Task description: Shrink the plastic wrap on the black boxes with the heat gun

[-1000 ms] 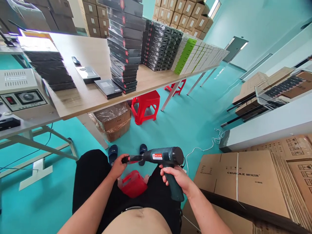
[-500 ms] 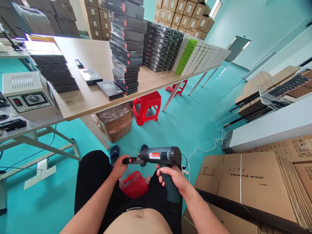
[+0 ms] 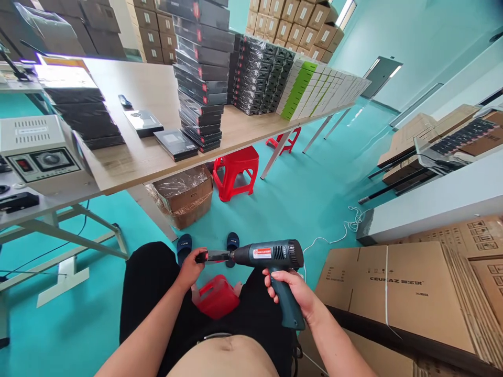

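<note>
My right hand (image 3: pixel 290 289) is wrapped round the grip of a dark green heat gun (image 3: pixel 267 255) with an orange and white label. Its nozzle points left, close to the end of a flat black box (image 3: pixel 217 256), which I see nearly edge-on. The fingers of my left hand (image 3: pixel 191 269) are closed on the box's left end. Both hands are above my lap, over a red plastic stool (image 3: pixel 218 297) between my legs. Whether the nozzle touches the box I cannot tell.
On the wooden table (image 3: pixel 129 159) stand a tall stack of black boxes (image 3: pixel 202 78), wrapped stacks and white-green boxes (image 3: pixel 302 89). A grey control unit (image 3: pixel 43 152) is at left. Flat cartons (image 3: pixel 393 293) lie at right. A red stool (image 3: pixel 236 173) stands by the table.
The heat gun and my right hand have moved right, so the nozzle has drawn back from over the box to near its right end. My left hand has barely moved.
</note>
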### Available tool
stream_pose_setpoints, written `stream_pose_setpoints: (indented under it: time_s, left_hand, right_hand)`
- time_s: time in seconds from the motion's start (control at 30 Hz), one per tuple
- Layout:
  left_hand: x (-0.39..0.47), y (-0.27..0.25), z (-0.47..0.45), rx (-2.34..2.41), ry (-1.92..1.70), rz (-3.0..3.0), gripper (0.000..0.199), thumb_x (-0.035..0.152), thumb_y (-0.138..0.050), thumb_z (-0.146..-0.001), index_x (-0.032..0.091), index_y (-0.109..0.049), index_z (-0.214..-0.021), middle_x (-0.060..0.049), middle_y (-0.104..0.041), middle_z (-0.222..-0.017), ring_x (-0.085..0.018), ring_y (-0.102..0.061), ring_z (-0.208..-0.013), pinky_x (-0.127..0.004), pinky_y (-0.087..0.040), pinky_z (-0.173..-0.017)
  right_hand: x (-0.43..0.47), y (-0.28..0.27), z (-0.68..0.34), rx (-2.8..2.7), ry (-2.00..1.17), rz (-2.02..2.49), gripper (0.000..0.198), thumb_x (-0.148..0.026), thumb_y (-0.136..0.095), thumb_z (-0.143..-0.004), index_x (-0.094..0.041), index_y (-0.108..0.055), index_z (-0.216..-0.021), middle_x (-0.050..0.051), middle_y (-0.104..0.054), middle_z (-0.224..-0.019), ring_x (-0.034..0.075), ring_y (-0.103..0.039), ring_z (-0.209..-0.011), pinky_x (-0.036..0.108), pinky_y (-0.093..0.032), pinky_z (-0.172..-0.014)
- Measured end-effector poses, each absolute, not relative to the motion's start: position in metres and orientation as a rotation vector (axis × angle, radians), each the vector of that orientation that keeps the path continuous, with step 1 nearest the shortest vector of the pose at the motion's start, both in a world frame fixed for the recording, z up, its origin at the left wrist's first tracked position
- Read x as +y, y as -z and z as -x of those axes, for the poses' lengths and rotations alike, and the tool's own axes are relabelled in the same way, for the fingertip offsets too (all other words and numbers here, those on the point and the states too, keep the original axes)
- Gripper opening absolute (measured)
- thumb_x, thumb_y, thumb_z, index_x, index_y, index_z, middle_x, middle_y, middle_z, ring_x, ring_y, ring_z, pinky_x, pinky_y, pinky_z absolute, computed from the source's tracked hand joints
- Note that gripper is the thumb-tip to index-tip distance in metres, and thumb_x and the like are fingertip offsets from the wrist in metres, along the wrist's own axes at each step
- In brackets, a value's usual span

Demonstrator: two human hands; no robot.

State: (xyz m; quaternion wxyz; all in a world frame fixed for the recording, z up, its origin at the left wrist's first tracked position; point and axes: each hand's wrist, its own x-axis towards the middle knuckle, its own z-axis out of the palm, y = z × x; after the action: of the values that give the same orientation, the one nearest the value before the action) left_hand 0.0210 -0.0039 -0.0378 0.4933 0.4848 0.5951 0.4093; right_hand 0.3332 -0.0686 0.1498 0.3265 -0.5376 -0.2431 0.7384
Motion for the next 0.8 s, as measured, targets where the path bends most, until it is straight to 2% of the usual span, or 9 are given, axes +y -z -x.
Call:
stream_pose_setpoints:
  time_s: [0.3,0.5,0.67,0.8]
  left_hand:
    - [-0.004,0.048,-0.017,1.42,-1.005,-1.279,0.045,0.009,-0.05,-0.06,0.021,-0.065,-0.1,-0.007,-0.062,-0.122,-0.026,-0.054,-0.116,-0.044,-0.037,-0.103]
    - [-0.003,0.056,-0.019,1.419,-1.023,-1.389,0.048,0.006,-0.047,-0.056,0.021,-0.067,-0.098,-0.006,-0.064,-0.116,-0.024,-0.055,-0.113,-0.044,-0.035,-0.104]
    - [-0.004,0.055,-0.018,1.423,-1.043,-1.465,0.05,0.004,-0.045,-0.056,0.021,-0.067,-0.098,-0.006,-0.063,-0.115,-0.024,-0.054,-0.114,-0.043,-0.035,-0.105]
    - [-0.003,0.055,-0.018,1.442,-1.079,-1.454,0.049,0.005,-0.048,-0.055,0.021,-0.068,-0.096,-0.006,-0.065,-0.111,-0.025,-0.056,-0.109,-0.042,-0.038,-0.102]
  right_hand:
    - [-0.061,-0.159,-0.324,-0.789,-1.869,1.492,0.031,-0.033,-0.063,-0.074,-0.013,-0.065,-0.097,0.006,-0.067,-0.079,0.014,-0.061,-0.06,0.025,-0.048,-0.05]
    - [-0.068,-0.169,-0.296,-0.902,-2.005,1.353,0.032,-0.032,-0.065,-0.073,-0.012,-0.066,-0.098,0.007,-0.067,-0.08,0.015,-0.063,-0.06,0.026,-0.049,-0.051]
    - [-0.063,-0.172,-0.281,-0.875,-1.851,1.485,0.031,-0.032,-0.064,-0.074,-0.011,-0.066,-0.096,0.005,-0.067,-0.073,0.014,-0.06,-0.055,0.026,-0.049,-0.049]
    - [-0.063,-0.171,-0.278,-0.961,-1.999,1.438,0.029,-0.03,-0.066,-0.072,-0.01,-0.067,-0.094,0.007,-0.068,-0.074,0.015,-0.062,-0.056,0.026,-0.049,-0.049]
